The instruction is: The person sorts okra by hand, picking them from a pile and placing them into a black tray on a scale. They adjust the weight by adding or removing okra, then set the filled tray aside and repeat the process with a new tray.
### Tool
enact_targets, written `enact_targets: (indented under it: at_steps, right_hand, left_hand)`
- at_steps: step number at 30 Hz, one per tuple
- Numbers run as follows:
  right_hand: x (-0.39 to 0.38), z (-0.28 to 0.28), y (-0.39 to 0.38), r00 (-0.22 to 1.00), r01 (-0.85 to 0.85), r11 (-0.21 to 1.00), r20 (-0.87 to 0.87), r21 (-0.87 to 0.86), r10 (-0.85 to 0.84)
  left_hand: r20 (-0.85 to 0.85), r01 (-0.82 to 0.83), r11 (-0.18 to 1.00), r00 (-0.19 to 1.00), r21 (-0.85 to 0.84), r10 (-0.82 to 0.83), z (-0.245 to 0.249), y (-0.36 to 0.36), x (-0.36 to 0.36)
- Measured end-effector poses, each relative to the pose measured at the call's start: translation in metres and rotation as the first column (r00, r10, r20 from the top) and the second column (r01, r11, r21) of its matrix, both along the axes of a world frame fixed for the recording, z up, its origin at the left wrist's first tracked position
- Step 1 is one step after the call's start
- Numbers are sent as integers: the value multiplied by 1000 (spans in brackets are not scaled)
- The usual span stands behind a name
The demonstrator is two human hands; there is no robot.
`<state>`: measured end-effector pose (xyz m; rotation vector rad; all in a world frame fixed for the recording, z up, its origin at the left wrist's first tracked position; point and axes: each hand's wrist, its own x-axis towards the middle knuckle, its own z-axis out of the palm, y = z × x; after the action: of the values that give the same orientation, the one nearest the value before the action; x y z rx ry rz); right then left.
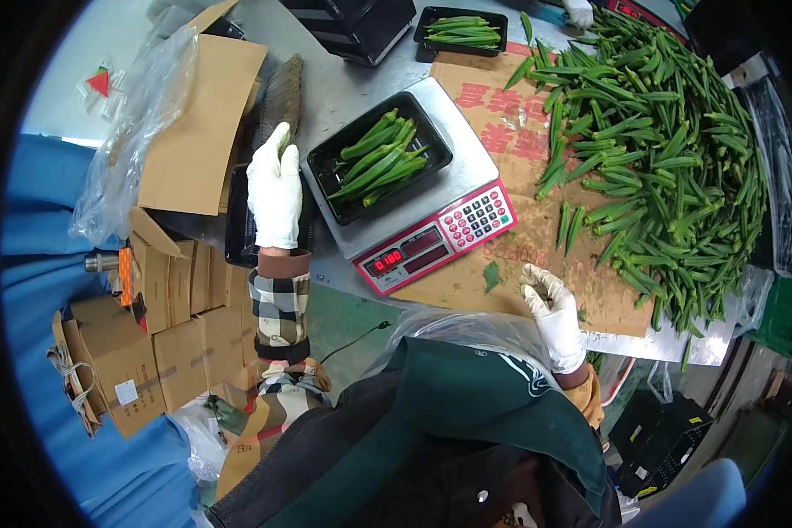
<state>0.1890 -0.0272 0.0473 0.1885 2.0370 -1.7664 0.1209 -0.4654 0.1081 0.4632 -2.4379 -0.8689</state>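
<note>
A black plastic tray (321,167) with several okra pods (380,160) in it rests on the pan of a red-and-silver digital scale (482,220), whose red digits are lit. My left hand (275,192), in a white glove, is to the left of the scale with its fingers stretched out and nothing visible in them. Under and beside it is another black tray (238,220), partly hidden. My right hand (554,319), also gloved, hovers over the cardboard's front edge, fingers loosely bent and apart, holding nothing visible. A large okra heap (669,158) lies to its upper right.
Flattened cardboard (466,286) covers the table under the okra. At the back are a filled tray (460,44), stacked black trays (352,26) and another person's gloved hand (579,12). An open carton (194,132) stands left; a black crate (660,440) sits low on the right.
</note>
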Motion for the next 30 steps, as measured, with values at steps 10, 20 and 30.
enact_targets:
  at_steps: [10, 20, 30]
  right_hand:
    - [0, -2, -1, 999, -19, 999, 48, -37, 20]
    - [3, -7, 1, 999, -12, 1000, 39, -16, 13]
    - [6, -11, 4, 999, -4, 1000, 44, -12, 4]
  left_hand:
    - [221, -148, 989, 965, 5, 143, -36, -5, 22]
    - [-49, 66, 900, 994, -431, -96, -21, 42, -6]
    - [233, 408, 795, 912, -449, -337, -33, 29, -42]
